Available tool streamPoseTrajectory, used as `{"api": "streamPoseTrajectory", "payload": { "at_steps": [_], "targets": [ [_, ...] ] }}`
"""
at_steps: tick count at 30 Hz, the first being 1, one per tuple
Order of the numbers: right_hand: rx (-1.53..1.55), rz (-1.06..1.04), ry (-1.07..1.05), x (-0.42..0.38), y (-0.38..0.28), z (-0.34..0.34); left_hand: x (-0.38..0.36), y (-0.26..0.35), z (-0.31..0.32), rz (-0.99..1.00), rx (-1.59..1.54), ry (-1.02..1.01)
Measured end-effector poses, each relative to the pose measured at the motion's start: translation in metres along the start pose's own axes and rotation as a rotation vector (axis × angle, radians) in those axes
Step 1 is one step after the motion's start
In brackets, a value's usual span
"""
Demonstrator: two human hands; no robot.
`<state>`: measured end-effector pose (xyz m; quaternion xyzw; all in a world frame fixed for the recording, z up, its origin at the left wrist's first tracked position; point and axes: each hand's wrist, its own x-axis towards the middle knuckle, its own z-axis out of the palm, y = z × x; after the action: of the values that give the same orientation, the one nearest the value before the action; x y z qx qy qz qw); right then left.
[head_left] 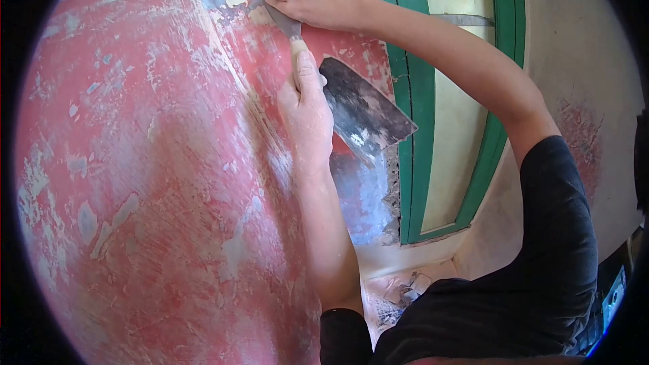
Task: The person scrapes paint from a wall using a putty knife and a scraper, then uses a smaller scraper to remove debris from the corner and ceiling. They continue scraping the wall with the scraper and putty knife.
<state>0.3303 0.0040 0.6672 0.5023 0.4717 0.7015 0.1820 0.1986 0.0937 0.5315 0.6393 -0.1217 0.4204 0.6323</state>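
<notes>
Gripping scraper (pixel 288 26), frame edge (pixel 405 182) right, wall (pixel 169 162) left

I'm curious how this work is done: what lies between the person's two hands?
In the head view, the scraper's grey blade and a bit of pale handle span the stretch between the left hand and right hand.

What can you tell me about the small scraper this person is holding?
The small scraper has a pale handle and a flat grey blade, metallic in look, that widens away from it. It slants before the patchy red wall, blade uppermost. The left hand grips and partly hides the handle. The right hand is at the blade's broad end; actual contact is unclear.
</notes>
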Motion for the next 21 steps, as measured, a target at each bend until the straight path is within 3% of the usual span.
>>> {"api": "streamPoseTrajectory", "payload": {
  "at_steps": [2,5,15,18,21],
  "targets": [
    [-0.023,0.001,-0.031,0.004,0.0,-0.002,0.001,0.0,-0.002,-0.102,0.023,-0.031],
    [0.013,0.047,0.08,0.003,-0.001,0.002,-0.002,0.005,0.003,-0.059,-0.057,-0.006],
    [0.013,0.044,0.067,0.0,0.0,0.002,-0.003,0.0,0.006,-0.036,-0.061,-0.047],
    [-0.01,-0.068,-0.014,0.008,0.006,0.0,0.009,-0.001,-0.001,0.006,0.021,-0.078],
    [0.041,0.043,0.031,0.007,0.001,-0.002,0.007,0.003,0.004,0.011,-0.02,-0.056]
  ]
}}
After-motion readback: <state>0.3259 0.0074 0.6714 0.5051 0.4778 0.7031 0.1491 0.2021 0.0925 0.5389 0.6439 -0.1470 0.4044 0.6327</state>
